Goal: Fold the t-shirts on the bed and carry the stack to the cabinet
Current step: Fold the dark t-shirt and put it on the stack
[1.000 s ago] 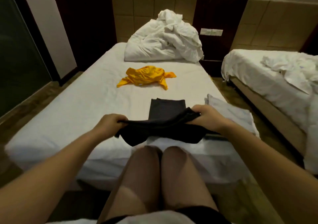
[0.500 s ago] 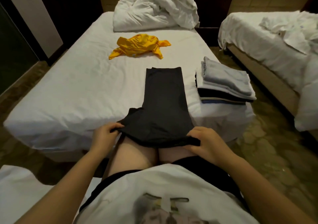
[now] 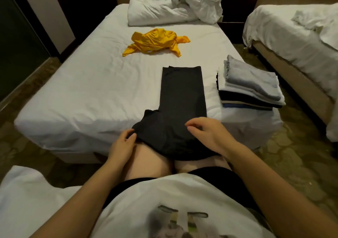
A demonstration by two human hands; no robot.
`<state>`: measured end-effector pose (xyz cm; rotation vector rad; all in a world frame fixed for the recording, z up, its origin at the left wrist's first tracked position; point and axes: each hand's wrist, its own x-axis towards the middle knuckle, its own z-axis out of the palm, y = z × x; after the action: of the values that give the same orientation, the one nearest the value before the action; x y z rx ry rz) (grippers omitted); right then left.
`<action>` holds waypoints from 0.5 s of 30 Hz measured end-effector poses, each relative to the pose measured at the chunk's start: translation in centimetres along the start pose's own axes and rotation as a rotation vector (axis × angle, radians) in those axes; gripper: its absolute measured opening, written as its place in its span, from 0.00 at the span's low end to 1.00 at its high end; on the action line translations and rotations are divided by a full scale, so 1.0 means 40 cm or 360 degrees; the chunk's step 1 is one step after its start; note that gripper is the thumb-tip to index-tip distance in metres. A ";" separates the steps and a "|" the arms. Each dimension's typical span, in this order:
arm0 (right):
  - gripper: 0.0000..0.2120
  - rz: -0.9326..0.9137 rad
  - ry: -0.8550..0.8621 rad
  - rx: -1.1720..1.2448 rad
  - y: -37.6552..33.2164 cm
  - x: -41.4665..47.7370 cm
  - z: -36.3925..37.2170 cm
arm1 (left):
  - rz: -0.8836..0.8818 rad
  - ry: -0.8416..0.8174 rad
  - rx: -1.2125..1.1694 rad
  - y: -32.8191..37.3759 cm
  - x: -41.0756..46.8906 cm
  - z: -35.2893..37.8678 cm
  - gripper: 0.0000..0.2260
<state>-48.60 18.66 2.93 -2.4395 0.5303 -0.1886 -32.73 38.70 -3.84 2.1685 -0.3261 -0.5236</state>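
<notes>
I can read no words, labels, brands or numbers anywhere in my view. The white shirt (image 3: 164,201) I wear carries a printed picture at its lower middle, too blurred to make out any lettering.

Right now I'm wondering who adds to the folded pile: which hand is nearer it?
Right. The right hand lies on the black shirt below the folded stack; the left hand grips the shirt's far side.

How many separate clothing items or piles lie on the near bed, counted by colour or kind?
Dark grey t-shirt, half folded, its near end hanging over the bed edge onto the knees: 1
Yellow t-shirt, crumpled: 1
Stack of folded shirts: 1
Total: 3
</notes>
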 end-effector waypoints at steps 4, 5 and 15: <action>0.19 -0.0022 -0.0275 -0.0150 -0.068 0.084 0.089 | 0.0000 -0.0117 -0.0316 0.039 0.019 0.032 0.26; 0.21 -0.0024 -0.0365 -0.0208 -0.076 0.090 0.116 | -0.0022 -0.0166 -0.0347 0.048 0.020 0.039 0.32; 0.17 0.0013 -0.0243 -0.0112 -0.048 0.065 0.193 | 0.1280 -0.0170 0.0783 0.068 0.052 0.111 0.32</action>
<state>-43.63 23.22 -2.01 -2.4941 0.4865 0.0203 -33.13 33.16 -4.61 2.2134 -1.4273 -0.0931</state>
